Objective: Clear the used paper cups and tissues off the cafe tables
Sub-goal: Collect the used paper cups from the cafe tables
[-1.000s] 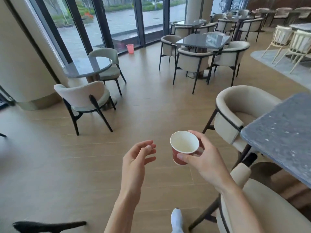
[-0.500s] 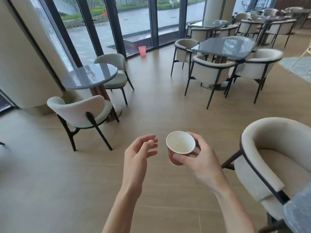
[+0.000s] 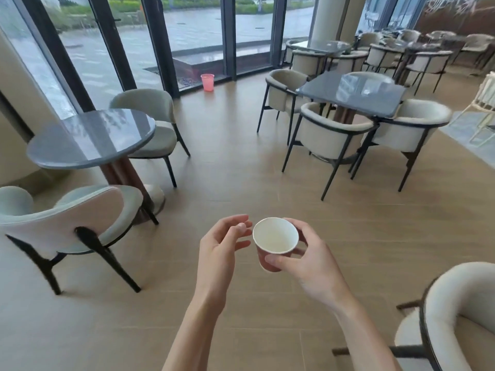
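Right hand (image 3: pixel 308 259): grips red paper cup (image 3: pixel 273 243), upright, above the floor.
Left hand (image 3: pixel 223 243): fingers loosely curled, holding nothing, beside the cup.

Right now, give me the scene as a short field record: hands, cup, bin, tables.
right hand: right hand grips a paper cup, thumb on the side wall
cup: upright, red outside, white inside, looks empty
left hand: left hand holds nothing, fingers loosely curled, close beside the cup rim
bin: pink bin on the floor by the glass wall, ahead
round table: round table ahead left, nothing visible on top
square table: square table ahead right, chairs around it, top only shows reflections
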`<move>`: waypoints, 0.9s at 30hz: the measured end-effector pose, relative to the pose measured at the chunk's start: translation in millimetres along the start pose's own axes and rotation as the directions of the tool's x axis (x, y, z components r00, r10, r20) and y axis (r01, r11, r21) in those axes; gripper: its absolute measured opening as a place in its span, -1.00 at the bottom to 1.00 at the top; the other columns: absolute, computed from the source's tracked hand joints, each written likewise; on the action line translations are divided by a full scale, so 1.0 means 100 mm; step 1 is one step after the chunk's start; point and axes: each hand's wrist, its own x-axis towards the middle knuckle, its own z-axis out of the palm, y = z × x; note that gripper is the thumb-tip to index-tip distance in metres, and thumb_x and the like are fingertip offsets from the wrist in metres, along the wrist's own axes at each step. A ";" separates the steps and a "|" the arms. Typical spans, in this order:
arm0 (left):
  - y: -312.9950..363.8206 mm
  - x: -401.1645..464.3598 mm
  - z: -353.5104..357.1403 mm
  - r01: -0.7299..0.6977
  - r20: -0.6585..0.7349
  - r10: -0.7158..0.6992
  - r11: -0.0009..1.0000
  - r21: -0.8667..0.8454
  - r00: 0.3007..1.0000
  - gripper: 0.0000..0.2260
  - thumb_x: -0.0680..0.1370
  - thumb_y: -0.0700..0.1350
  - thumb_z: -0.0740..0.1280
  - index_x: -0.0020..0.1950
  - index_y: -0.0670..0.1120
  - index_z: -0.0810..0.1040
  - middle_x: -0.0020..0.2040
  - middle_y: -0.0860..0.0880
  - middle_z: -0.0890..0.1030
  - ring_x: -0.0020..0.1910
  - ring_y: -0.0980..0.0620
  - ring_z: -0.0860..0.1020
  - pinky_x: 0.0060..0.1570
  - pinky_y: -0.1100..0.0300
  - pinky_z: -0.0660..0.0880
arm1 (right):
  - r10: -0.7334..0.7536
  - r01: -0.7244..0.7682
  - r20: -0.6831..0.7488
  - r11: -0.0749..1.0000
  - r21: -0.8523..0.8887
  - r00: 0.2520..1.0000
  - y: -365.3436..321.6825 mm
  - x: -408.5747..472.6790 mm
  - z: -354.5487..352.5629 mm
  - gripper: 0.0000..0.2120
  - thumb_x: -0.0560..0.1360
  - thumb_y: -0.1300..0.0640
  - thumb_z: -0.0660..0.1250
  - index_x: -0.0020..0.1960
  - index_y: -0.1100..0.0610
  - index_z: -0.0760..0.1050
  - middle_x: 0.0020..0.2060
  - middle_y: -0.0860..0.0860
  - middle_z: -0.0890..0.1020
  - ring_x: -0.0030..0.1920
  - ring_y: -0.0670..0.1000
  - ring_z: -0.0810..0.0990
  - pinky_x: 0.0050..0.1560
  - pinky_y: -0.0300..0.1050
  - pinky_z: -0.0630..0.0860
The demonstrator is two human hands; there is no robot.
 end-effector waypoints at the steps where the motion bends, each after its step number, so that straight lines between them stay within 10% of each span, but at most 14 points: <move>1: 0.07 0.25 0.04 -0.011 0.003 0.011 1.000 0.001 1.000 -0.81 0.64 -0.23 0.27 0.08 -0.12 0.68 -0.01 -0.06 0.74 0.04 -0.03 0.69 0.10 0.04 0.61 | -0.006 0.006 -0.007 1.000 -0.002 1.000 -0.05 0.24 0.00 -0.36 0.30 0.25 0.64 0.28 -0.07 0.49 0.08 -0.22 0.65 0.02 -0.28 0.64 -0.03 -0.35 0.56; 27: 0.56 6.18 2.05 -0.056 -0.050 0.055 0.998 -0.022 0.997 -0.80 0.62 -0.26 0.27 0.05 -0.12 0.69 -0.04 -0.06 0.74 0.02 -0.04 0.69 0.08 0.03 0.60 | -0.112 0.112 -0.027 0.993 -0.028 0.993 -0.39 6.65 -0.93 -0.37 0.29 0.12 0.66 0.26 -0.15 0.48 0.18 -0.17 0.61 0.08 -0.25 0.61 0.03 -0.31 0.57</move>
